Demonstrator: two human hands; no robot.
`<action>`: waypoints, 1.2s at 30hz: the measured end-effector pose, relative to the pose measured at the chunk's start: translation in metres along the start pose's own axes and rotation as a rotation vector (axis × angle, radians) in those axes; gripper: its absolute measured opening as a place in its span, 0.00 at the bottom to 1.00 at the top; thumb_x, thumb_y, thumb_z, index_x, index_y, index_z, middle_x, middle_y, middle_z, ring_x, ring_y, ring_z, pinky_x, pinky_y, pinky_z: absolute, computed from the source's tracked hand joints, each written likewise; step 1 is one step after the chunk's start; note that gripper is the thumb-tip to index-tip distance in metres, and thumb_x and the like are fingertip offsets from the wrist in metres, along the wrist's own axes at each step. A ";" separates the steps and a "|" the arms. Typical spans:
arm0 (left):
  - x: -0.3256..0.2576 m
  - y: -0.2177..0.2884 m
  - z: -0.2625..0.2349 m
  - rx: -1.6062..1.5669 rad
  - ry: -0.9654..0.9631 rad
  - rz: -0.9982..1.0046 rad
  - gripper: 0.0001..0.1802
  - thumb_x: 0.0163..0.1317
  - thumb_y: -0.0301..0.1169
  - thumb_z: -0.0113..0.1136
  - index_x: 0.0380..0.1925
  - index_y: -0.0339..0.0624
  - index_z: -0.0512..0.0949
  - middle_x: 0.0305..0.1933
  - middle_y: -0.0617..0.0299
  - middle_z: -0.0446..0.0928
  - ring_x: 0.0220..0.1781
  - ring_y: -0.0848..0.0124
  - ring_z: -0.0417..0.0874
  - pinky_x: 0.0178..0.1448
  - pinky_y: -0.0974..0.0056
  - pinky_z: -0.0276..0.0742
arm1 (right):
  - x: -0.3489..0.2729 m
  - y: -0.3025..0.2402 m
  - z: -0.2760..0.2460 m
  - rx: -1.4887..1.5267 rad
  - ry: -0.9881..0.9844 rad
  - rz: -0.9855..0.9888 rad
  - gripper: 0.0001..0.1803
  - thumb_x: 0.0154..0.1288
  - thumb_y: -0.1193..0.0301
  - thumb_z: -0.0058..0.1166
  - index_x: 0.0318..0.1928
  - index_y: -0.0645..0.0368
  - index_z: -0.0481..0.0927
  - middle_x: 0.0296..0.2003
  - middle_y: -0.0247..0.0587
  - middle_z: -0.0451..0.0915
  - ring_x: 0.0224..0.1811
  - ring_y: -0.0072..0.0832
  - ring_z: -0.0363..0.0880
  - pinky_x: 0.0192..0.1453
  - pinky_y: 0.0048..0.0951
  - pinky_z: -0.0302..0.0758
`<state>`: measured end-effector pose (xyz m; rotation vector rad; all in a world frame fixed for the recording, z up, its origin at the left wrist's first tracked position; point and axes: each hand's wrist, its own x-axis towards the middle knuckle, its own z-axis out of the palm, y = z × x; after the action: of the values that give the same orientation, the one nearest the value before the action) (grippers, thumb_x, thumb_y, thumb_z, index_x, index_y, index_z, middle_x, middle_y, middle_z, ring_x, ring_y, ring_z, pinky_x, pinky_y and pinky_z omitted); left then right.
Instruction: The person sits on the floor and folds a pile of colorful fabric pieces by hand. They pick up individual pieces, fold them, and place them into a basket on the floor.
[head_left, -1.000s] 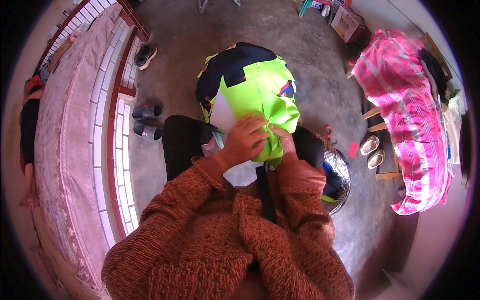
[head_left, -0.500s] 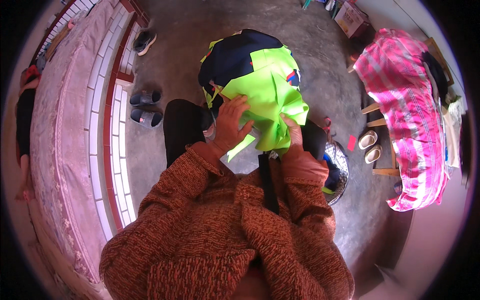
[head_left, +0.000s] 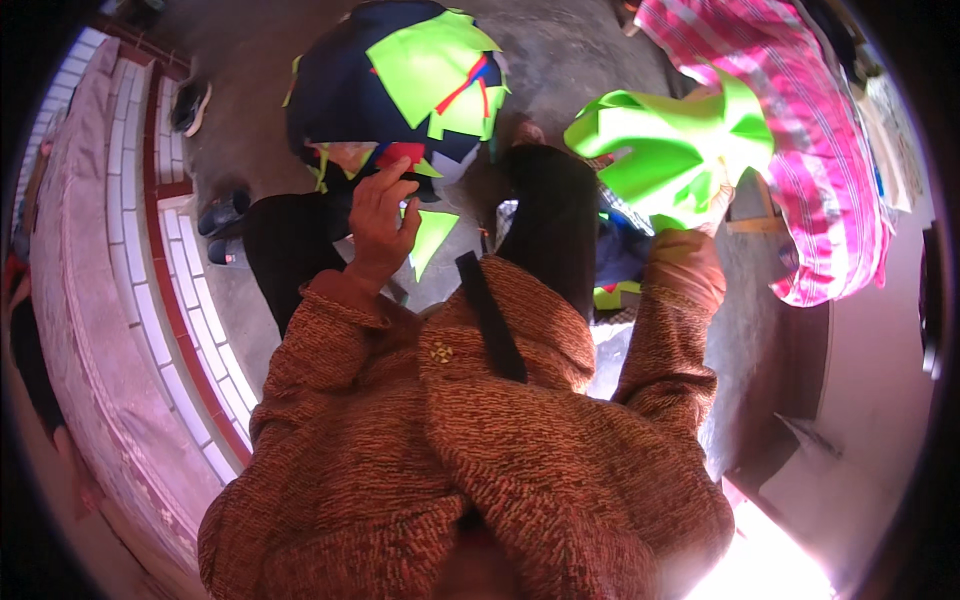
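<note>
Our left hand (head_left: 383, 212) rests half-curled on the dark bundle of neon-green scraps (head_left: 395, 85) lying on our knees, pinching a loose green corner, while our right hand (head_left: 700, 205) — mostly hidden — is closed under a bunch of neon-green cloth pieces (head_left: 668, 145) lifted out to the right, just before the pink striped cloth (head_left: 810, 150). These pieces look light, limp and slippery, so we judge a gathered edge the best hold. Half a second ago both hands worked together on one green piece at the bundle — now they are well apart.

No package, label, sign or screen was visible near the hands. The only thing close to a package was a big pink-and-white striped bag (head_left: 820, 150), soft and bulging, which lay just right of the right hand (head_left: 715, 205).
</note>
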<state>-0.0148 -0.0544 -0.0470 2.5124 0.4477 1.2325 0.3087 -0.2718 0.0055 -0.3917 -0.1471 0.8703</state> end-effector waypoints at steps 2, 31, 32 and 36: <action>-0.005 0.001 0.005 0.004 -0.087 0.043 0.12 0.46 0.20 0.60 0.34 0.41 0.76 0.50 0.53 0.77 0.47 0.57 0.78 0.52 0.56 0.71 | -0.010 -0.022 -0.013 -0.003 0.025 -0.077 0.19 0.60 0.69 0.54 0.51 0.62 0.73 0.44 0.47 0.78 0.46 0.39 0.78 0.53 0.43 0.76; -0.163 -0.106 0.082 0.168 -1.075 -0.867 0.14 0.51 0.37 0.56 0.37 0.44 0.77 0.39 0.50 0.80 0.45 0.51 0.80 0.45 0.48 0.74 | -0.093 0.077 -0.022 -1.514 0.322 -0.121 0.31 0.64 0.60 0.52 0.63 0.62 0.65 0.63 0.47 0.64 0.66 0.37 0.60 0.70 0.41 0.53; -0.165 -0.109 0.086 0.163 -1.077 -0.898 0.16 0.51 0.39 0.57 0.38 0.44 0.77 0.40 0.50 0.80 0.46 0.52 0.80 0.46 0.49 0.74 | -0.088 0.086 -0.016 -1.513 0.251 -0.139 0.31 0.59 0.66 0.57 0.62 0.60 0.67 0.64 0.50 0.62 0.67 0.40 0.59 0.70 0.43 0.52; -0.184 -0.122 0.103 0.198 -1.071 -0.995 0.21 0.52 0.43 0.58 0.43 0.43 0.77 0.46 0.49 0.78 0.50 0.52 0.78 0.52 0.52 0.74 | -0.071 0.119 0.015 -2.065 -0.103 -0.147 0.33 0.49 0.71 0.63 0.59 0.55 0.70 0.68 0.53 0.53 0.69 0.54 0.50 0.70 0.53 0.49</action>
<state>-0.0563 -0.0326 -0.2858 2.1213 1.2619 -0.5113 0.1747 -0.2532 -0.0252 -2.1981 -1.1722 0.2812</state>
